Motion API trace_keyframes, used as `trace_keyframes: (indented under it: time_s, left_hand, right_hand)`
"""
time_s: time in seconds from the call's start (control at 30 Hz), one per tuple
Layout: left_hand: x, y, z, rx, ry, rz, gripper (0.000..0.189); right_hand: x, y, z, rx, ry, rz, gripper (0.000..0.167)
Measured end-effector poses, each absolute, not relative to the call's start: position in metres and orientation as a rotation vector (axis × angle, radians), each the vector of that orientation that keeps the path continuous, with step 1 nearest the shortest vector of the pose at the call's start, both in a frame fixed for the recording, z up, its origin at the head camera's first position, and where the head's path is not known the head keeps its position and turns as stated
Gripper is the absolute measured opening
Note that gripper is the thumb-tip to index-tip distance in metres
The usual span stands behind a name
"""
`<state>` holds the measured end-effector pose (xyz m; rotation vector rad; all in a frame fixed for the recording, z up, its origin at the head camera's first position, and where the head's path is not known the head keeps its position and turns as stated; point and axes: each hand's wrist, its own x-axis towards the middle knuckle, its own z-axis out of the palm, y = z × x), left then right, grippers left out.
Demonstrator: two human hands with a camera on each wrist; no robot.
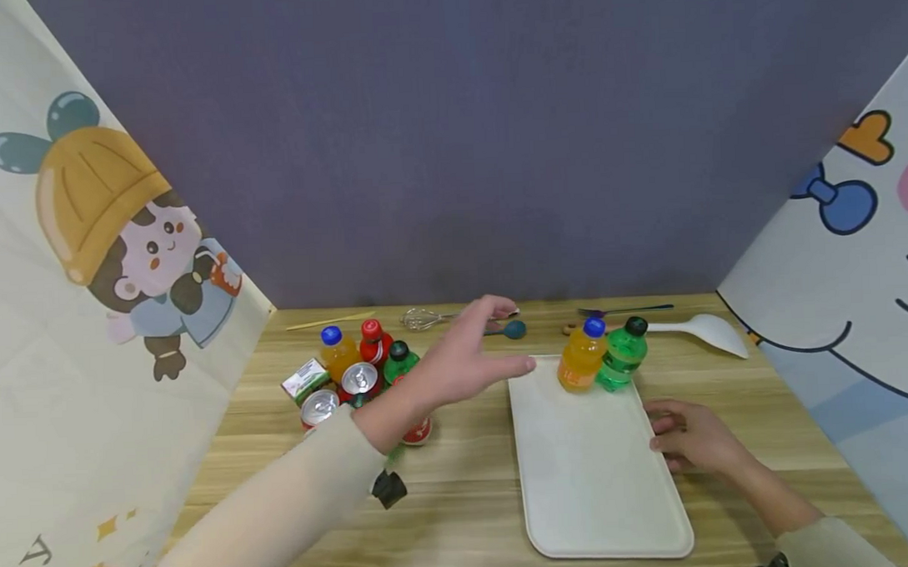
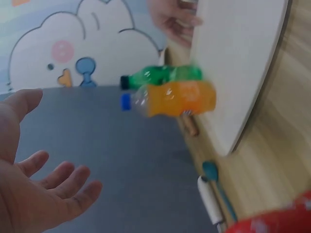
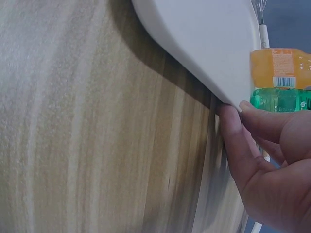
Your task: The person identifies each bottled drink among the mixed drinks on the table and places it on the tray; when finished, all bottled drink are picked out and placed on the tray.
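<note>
So my tray sits on the worktop, two bottles side by side at its far end, my right hand at its right edge. Left of it: cans, then a carton. Whisk lies behind, serving spoon back right.

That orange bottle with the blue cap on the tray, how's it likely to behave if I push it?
The orange bottle likely feels heavy for its size, looking mostly full. Tall and narrow, it may tip on the tray if pushed near its blue cap. It could also knock the green bottle close beside it.
</note>
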<state>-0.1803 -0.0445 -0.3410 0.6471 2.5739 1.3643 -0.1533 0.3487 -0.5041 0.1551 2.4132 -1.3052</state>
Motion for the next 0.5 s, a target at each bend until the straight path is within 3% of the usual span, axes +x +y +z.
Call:
trace_keyframes:
  time_s: [0.5]
  left_hand:
    - [-0.146,-0.134,-0.342,0.508,2.776,1.38,0.067]
  right_hand:
    - [-0.153,0.351,-0.51,0.128,2.394,-1.361,0.069]
